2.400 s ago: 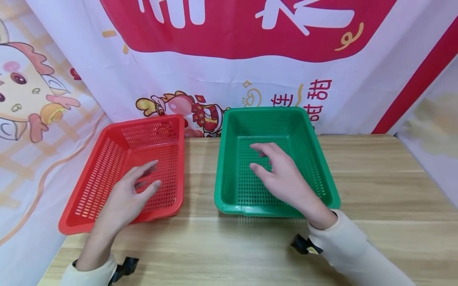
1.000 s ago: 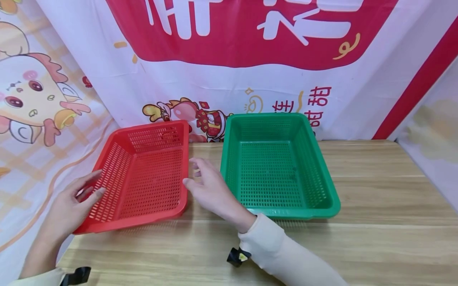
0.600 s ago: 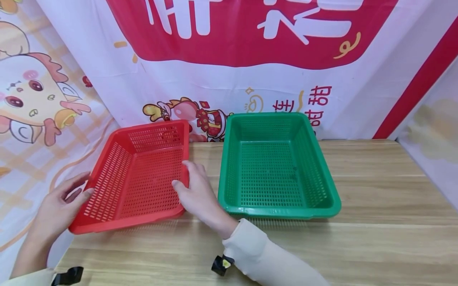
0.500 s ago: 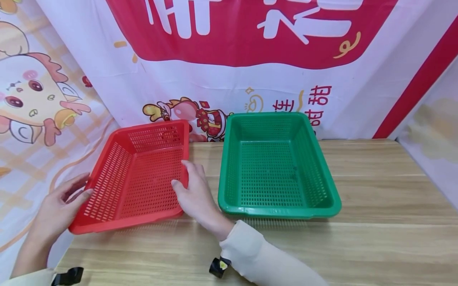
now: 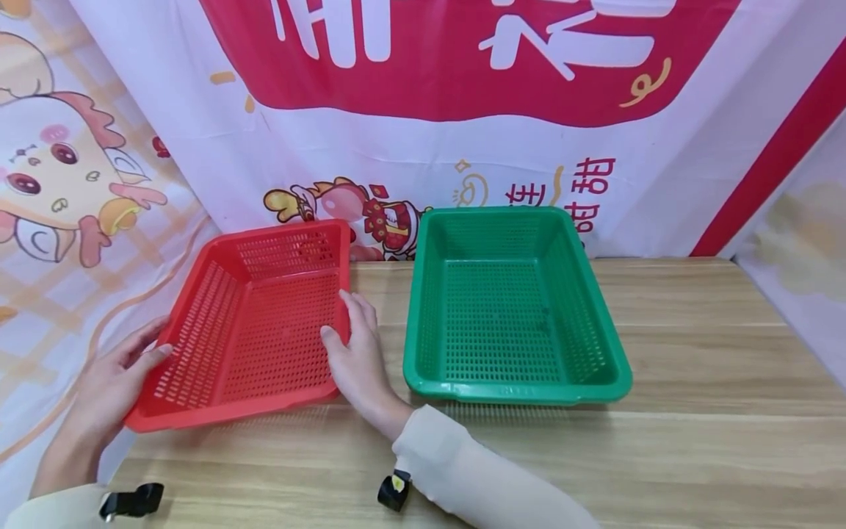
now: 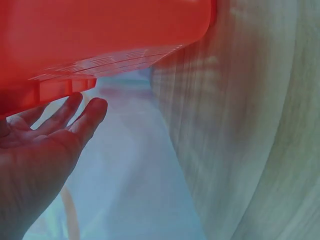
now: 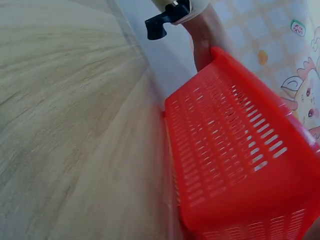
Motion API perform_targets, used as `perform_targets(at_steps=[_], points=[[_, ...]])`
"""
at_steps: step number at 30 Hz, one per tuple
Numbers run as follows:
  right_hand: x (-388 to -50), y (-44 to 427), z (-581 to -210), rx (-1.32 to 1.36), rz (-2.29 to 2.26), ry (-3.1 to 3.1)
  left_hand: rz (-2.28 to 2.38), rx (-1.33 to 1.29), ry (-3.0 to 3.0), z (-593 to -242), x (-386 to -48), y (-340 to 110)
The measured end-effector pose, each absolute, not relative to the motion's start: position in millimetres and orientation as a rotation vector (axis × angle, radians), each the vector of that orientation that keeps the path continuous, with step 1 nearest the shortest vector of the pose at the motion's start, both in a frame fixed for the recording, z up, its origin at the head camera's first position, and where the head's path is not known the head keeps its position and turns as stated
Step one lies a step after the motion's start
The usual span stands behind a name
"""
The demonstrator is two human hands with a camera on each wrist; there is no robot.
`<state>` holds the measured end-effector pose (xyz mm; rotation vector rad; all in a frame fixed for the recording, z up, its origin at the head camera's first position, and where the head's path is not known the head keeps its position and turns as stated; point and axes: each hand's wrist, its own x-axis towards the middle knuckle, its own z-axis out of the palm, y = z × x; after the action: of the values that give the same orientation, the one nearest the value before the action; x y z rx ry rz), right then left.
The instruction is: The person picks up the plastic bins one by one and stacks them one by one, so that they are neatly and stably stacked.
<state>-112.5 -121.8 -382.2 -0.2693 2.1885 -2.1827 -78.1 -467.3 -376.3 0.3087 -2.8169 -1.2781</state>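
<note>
My left hand [image 5: 109,386] and right hand [image 5: 360,364] grip the red basket [image 5: 280,334] at opposite sides; uneven lifting could tip it.

Your cream cloth sleeves [image 5: 485,474], your angular black left-wrist attachment [image 5: 135,501], your blocky black right-wrist attachment [image 5: 391,500], small yellow mark [image 5: 398,483]

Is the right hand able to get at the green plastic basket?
Probably yes: the green plastic basket sits close to the right hand, with nothing visible between them. The hand grips the red plastic basket, though, so it would likely have to let go first.
</note>
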Motion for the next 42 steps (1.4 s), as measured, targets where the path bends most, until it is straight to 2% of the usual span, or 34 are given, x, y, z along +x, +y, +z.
perform_targets(at_steps=[11,42], points=[[-119.0,-125.6,-396.2,-0.219,-2.198,2.145,-2.077,0.170,-2.429,-390.1,-79.2,-481.9],[-121.6,-125.3,-397.4,-0.240,-2.240,1.992,-2.415,0.035,-2.167,-393.1,-78.1,-483.5]])
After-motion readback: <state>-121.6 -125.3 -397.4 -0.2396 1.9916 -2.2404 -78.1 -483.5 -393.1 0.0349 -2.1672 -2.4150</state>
